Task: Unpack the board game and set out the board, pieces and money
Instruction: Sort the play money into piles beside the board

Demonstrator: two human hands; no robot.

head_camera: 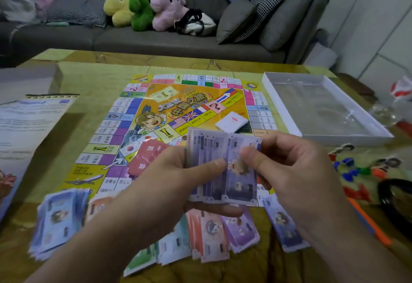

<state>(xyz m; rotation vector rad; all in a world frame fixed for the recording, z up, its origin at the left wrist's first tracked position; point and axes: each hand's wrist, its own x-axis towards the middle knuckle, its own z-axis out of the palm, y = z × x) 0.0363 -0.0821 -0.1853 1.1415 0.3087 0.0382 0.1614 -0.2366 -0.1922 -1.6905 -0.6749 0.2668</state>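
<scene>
A: Head view, what are the hands doing?

B: Both grip one stack of purple notes, held above the near edge of the board. The left hand cradles it from below with the thumb pressed on the face; the right hand pinches the top note at its right side.

A: Which way does the stack lie?

B: Its long axis runs away from the person, near end low, far end tipped up toward the board. The right hand looks like the one to peel a note off, I'd judge.

A: And where would it go?

B: Sorted piles lie on the worktop just below: a blue pile to the left, pink and purple notes directly beneath, another pile under the right wrist. The purple one is nearest.

A: The rest?

B: Red cards and a white deck sit on the board; the box tray lies to its right.
</scene>
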